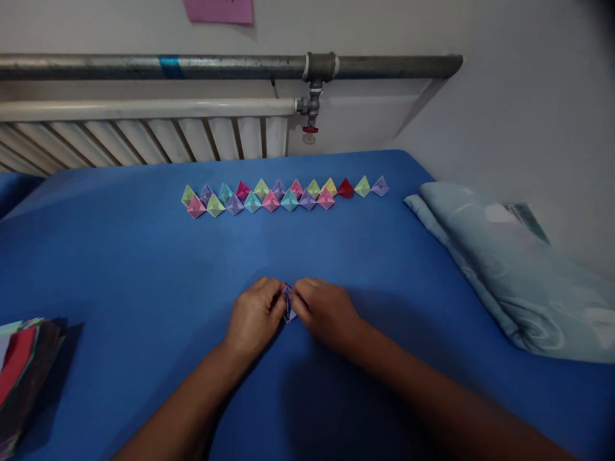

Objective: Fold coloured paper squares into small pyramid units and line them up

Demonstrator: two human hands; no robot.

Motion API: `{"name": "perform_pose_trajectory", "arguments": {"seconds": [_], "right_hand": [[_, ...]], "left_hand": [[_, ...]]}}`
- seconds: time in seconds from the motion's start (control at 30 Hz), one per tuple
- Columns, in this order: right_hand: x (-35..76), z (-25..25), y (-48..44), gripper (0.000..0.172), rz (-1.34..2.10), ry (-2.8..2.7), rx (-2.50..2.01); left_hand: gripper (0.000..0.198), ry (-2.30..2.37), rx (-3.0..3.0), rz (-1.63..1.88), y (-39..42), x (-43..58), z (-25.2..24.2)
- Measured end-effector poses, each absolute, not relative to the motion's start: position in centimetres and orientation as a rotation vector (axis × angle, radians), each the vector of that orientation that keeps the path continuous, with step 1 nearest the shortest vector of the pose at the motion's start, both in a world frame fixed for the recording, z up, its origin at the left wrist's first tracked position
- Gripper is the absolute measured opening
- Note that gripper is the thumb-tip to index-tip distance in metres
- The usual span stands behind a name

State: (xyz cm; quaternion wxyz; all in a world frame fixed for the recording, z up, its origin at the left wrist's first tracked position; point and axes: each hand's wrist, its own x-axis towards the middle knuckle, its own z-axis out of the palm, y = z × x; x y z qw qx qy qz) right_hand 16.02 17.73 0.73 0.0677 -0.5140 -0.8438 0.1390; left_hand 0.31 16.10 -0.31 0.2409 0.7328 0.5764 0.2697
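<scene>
My left hand (254, 317) and my right hand (324, 310) meet over the middle of the blue surface (144, 269). Both pinch a small folded purple paper piece (288, 304) between their fingertips, so most of it is hidden. Farther back lie two staggered rows of several folded paper pieces (283, 194) in green, pink, purple, cyan, yellow and red.
A stack of coloured paper sheets (22, 371) sits at the left edge. A folded light-blue blanket (509, 269) lies along the right side. A radiator (144, 137), pipes and a red-capped valve (310, 131) run along the wall behind.
</scene>
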Motion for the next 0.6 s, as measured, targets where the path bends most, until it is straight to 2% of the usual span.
{"name": "perform_pose_trajectory", "arguments": {"seconds": [0.6], "right_hand": [[15.59, 1.1, 18.01, 0.015, 0.404, -2.538, -1.641]], "left_hand": [[0.014, 1.685, 2.039, 0.597, 16.44, 0.53, 0.0]]}}
